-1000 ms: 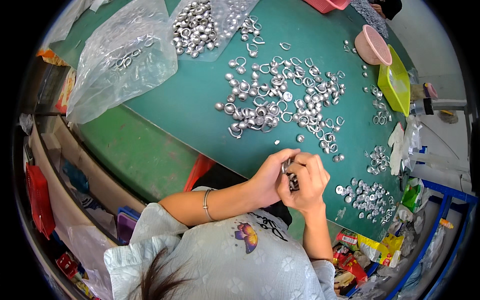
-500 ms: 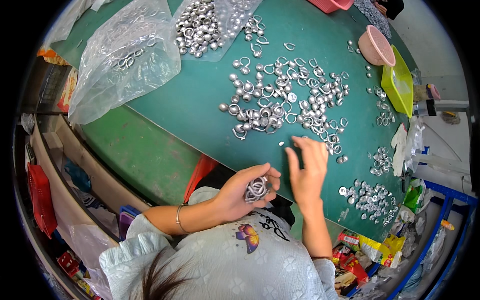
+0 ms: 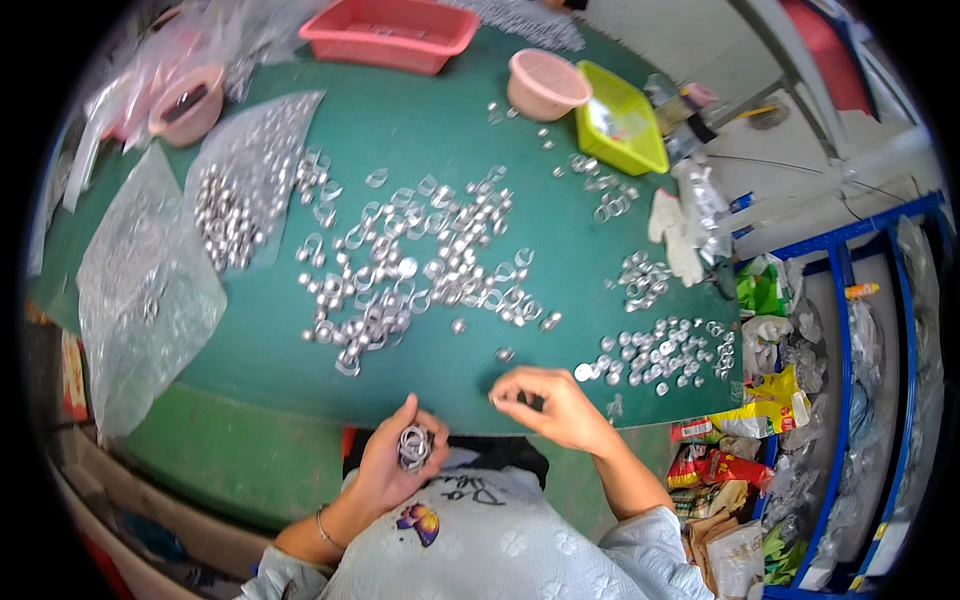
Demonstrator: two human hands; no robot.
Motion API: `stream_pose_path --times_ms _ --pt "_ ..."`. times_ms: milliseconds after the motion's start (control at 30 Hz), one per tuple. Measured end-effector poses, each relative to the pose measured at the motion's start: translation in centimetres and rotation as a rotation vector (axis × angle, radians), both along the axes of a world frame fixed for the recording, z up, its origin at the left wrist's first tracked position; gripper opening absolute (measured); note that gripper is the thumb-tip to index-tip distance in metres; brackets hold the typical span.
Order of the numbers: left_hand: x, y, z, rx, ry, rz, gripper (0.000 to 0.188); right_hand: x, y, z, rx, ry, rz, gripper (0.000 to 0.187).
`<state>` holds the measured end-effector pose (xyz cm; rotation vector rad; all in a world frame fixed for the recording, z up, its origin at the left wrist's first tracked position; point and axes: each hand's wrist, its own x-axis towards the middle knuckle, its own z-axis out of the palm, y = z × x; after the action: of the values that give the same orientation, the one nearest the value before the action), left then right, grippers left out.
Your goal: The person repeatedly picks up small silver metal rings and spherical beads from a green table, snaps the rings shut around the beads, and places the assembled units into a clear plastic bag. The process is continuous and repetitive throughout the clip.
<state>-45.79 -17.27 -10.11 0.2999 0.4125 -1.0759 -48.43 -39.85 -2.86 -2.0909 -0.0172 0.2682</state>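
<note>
My left hand (image 3: 380,462), palm up at the table's front edge, is closed round a bunch of silver metal rings (image 3: 414,449). To its right, my right hand (image 3: 548,405) is over the table edge, thumb and forefinger pinched together; anything between the fingertips is too small to make out. A small silver piece (image 3: 505,355) lies just beyond its knuckles. Further in, a loose pile of silver rings with round heads (image 3: 385,268) spreads over the green table (image 3: 250,345).
Clear plastic bags (image 3: 150,300) lie at the left, one holding silver parts. Round silver pieces (image 3: 660,352) are grouped at the right. Pink basins (image 3: 390,45) and a yellow-green basin (image 3: 622,125) stand at the back. A blue rack (image 3: 845,400) stands beyond the right edge.
The view has swung to the right. My right hand's fingers, spread apart before, are now pinched together. My left hand still holds the rings.
</note>
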Motion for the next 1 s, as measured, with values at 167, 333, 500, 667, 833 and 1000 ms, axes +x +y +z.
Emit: stream_pose_path --times_ms 167,333,500,667,833,1000 --pt "0.3 -0.5 0.4 0.006 -0.037 -0.047 0.038 -1.5 -6.2 0.5 0.120 0.259 0.012 0.014" --pt "1.1 -0.6 0.6 -0.015 -0.060 -0.056 0.037 -1.8 -11.2 2.5 0.230 0.346 -0.019 0.017" --pt "2.0 -0.4 1.2 0.002 -0.052 0.002 0.042 -1.8 -16.7 3.1 0.141 0.332 -0.055 0.017" --pt "2.7 -1.2 1.4 0.037 -0.085 0.015 0.044 -1.9 -24.6 3.8 -0.195 0.174 -0.320 0.020" --pt "2.9 -2.7 3.6 0.106 -0.092 -0.023 0.031 0.3 -33.0 5.4 -0.259 -0.370 -1.020 0.035" --pt "3.0 -2.7 0.9 0.037 -0.142 0.012 0.032 4.0 -27.4 4.8 -0.160 -0.173 -0.777 0.035"
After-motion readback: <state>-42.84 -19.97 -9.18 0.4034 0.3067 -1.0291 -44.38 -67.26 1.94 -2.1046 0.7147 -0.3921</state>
